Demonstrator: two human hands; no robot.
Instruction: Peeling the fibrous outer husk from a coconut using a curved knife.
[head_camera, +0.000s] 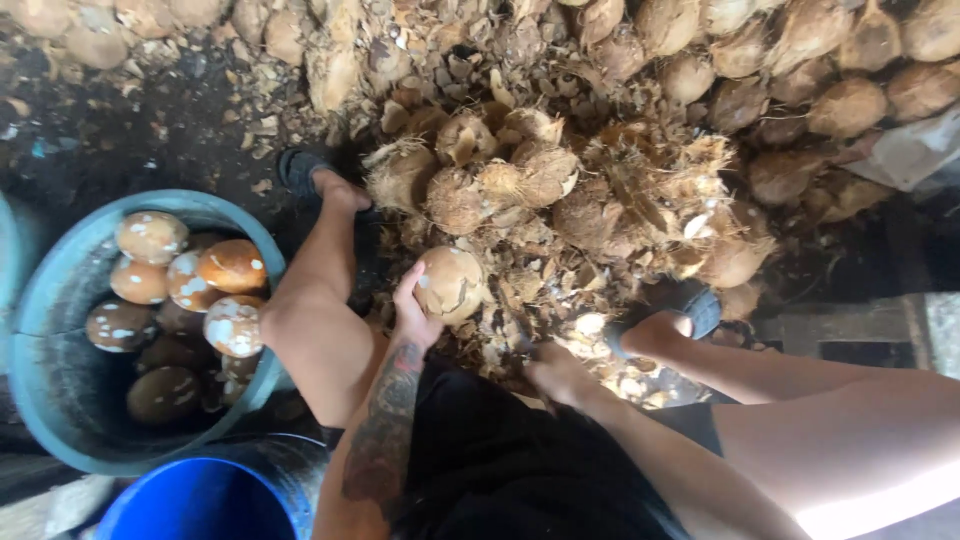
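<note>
While the person sits with knees spread over the heap of husks (600, 200), the left hand (415, 310) is wrapped around the near left side of 1 peeled coconut (452, 283), fingers curled on its shell, so that the nut sits just up and to the right of the palm and rests on the scraps between the 2 feet. It is roughly round, with no clear long axis. The right hand (557, 372) lies lower and further right, down among the husk chips near the right foot (668, 318); whether it is clenched on anything I cannot tell, since the fingers are buried in the scraps. Of the 2 hands, the left is plainly the nearer to the nut, being on it. To the left, past the left knee, the grey-blue tub (60, 300) of peeled coconuts stands well apart from the held one, with a bright blue bucket (200, 500) just below it.
</note>
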